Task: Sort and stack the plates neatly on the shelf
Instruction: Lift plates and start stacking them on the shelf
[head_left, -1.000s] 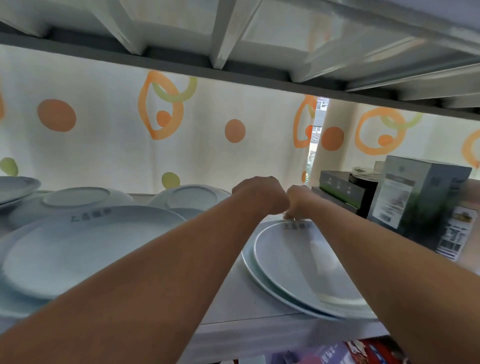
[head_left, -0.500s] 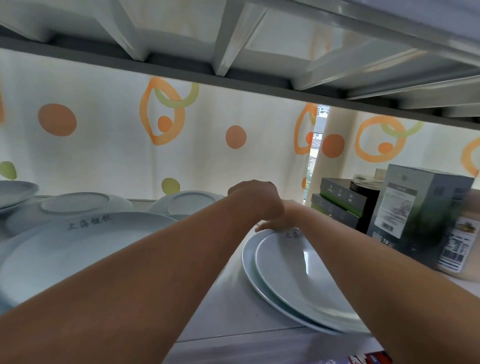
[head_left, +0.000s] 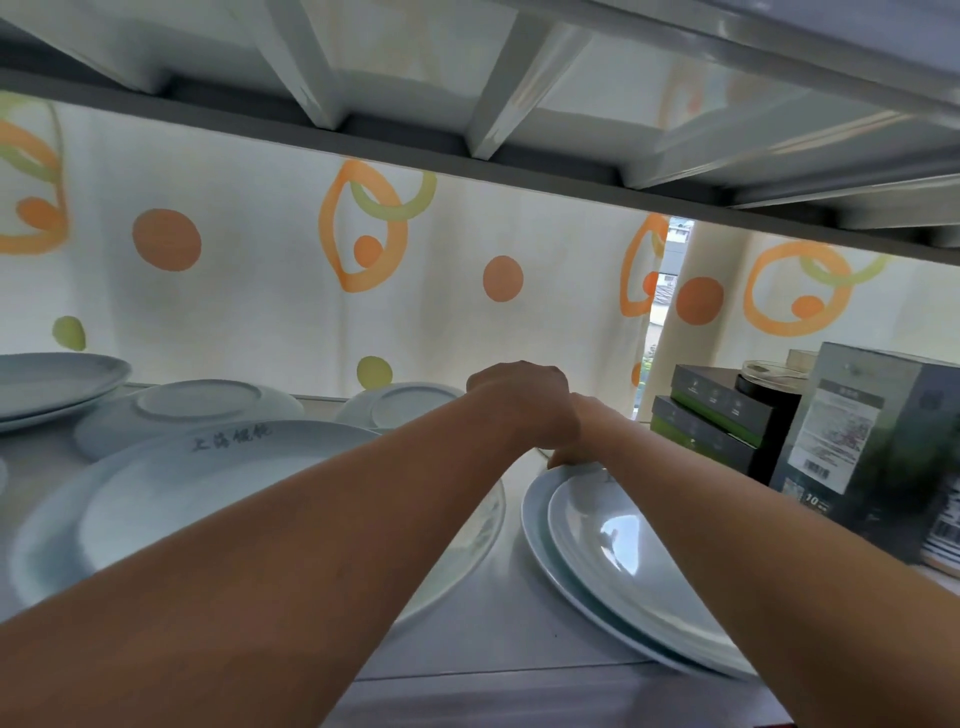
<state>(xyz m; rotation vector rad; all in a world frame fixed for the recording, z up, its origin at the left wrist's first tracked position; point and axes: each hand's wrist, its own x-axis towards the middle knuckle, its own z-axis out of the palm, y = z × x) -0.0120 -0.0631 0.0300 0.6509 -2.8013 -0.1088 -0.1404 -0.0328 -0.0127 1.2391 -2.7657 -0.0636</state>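
My right hand (head_left: 579, 444) meets the 2 stacked plates (head_left: 623, 561) at their 12 o'clock rim. My left hand (head_left: 519, 397) crosses over it. Spread or pinching, I cannot tell for either.

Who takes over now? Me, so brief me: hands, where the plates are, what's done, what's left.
Left hand: knuckles up at the back of the shelf, fingers hidden; grip unclear.
Right hand: mostly behind it, a fingertip on the far rim of the two-plate stack.
Elsewhere: lettered large plate front left; upturned plate and second upturned plate behind it; far-left stack.
Done: two plates nested on the right.
Left: sort the others by size, probably.
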